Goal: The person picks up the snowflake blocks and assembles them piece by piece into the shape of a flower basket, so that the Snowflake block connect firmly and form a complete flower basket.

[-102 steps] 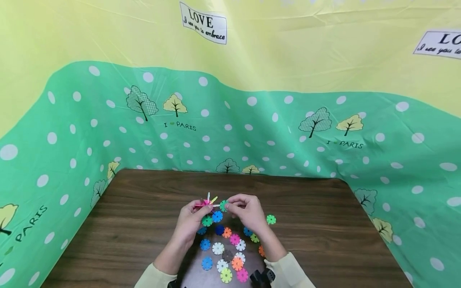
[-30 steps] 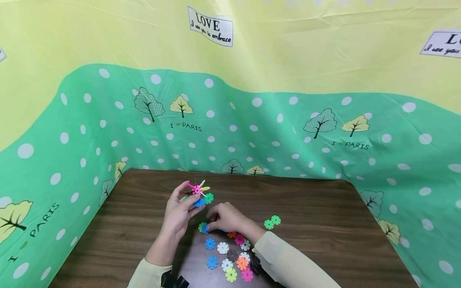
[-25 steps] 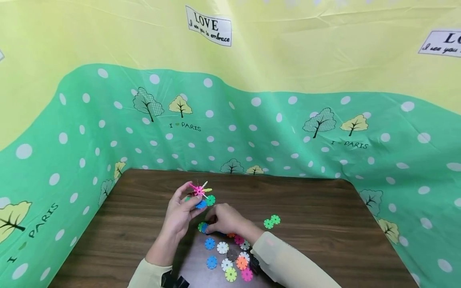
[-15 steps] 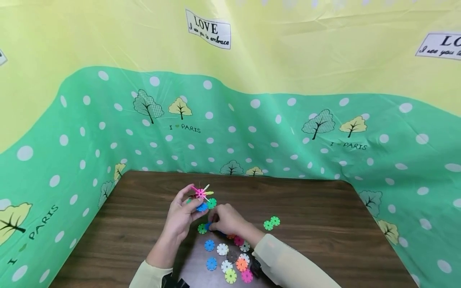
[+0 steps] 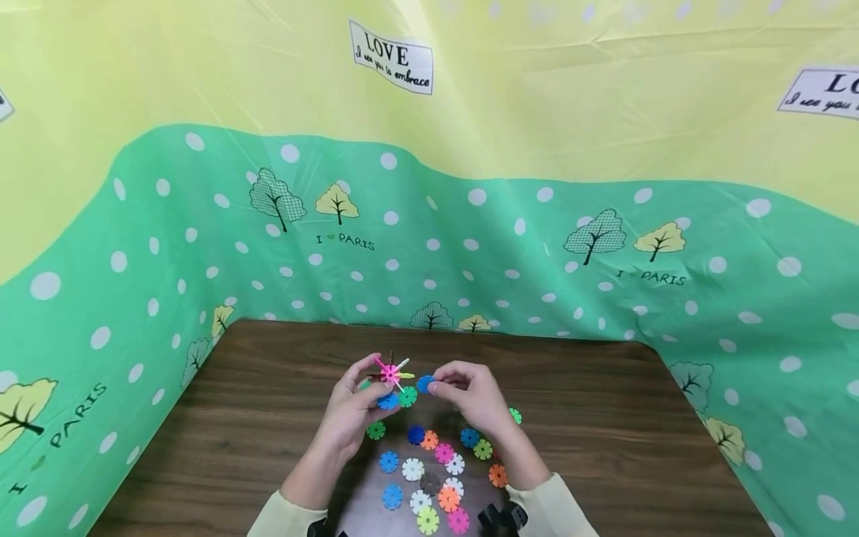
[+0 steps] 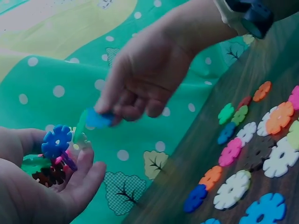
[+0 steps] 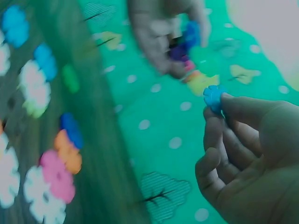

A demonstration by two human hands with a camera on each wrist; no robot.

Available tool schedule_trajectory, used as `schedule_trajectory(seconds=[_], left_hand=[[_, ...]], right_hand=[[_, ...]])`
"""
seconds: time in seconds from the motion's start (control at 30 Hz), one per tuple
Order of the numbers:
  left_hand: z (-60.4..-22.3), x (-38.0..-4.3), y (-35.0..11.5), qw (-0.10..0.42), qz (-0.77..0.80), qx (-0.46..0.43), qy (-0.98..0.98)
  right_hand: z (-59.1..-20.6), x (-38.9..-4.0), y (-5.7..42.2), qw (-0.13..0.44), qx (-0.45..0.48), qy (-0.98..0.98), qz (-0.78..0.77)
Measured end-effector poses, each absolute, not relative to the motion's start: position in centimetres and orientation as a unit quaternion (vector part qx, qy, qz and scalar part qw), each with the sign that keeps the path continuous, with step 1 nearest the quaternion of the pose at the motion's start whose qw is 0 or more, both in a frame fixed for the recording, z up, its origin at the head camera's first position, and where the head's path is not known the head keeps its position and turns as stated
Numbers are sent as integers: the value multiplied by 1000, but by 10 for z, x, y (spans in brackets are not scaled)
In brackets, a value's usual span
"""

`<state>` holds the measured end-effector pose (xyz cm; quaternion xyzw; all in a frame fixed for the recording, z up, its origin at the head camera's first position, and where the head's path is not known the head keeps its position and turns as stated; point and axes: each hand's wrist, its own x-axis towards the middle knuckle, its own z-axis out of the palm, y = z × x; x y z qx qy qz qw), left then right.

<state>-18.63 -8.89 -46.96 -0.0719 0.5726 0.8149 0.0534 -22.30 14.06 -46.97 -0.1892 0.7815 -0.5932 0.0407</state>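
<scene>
My left hand (image 5: pixel 349 414) holds up a cluster of interlocked notched plastic discs, with a pink disc (image 5: pixel 390 374) at its middle. White, yellow and brown discs stick out edge-on around the pink one; a blue disc (image 5: pixel 387 401) and a green disc (image 5: pixel 407 397) sit along the lower side. Between thumb and fingertips, my right hand (image 5: pixel 473 395) pinches a loose blue disc (image 7: pixel 213 98), raised just right of the cluster. In the left wrist view this pinched blue disc (image 6: pixel 99 118) overlaps the green disc's edge. My left fingers hide part of the cluster.
Several loose discs lie on the dark wooden table (image 5: pixel 268 373) below the hands, among them a white disc (image 5: pixel 412 469), an orange disc (image 5: pixel 498 476) and a green disc (image 5: pixel 376 430). A patterned green and yellow cloth (image 5: pixel 510 246) hangs behind and beside the table.
The right hand has lifted a blue disc from beside the loose green one and brought it up and right, next to the cluster. The left hand has shifted slightly right and down with the cluster.
</scene>
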Motion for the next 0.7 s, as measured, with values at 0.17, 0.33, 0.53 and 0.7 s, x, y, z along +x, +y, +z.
schedule_trajectory(seconds=[0.17, 0.33, 0.53, 0.7], left_hand=[[-472, -184, -84, 68, 818, -59, 568], [-475, -181, -81, 64, 812, -60, 577], [-477, -181, -79, 51, 803, -67, 590], [-479, -182, -76, 46, 795, -75, 600]], right_hand=[[-461, -215, 146, 27, -163, 760, -629], [-458, -214, 143, 46, -145, 763, -629], [-460, -215, 141, 48, -140, 777, -612], [-463, -215, 142, 43, -137, 780, -609]])
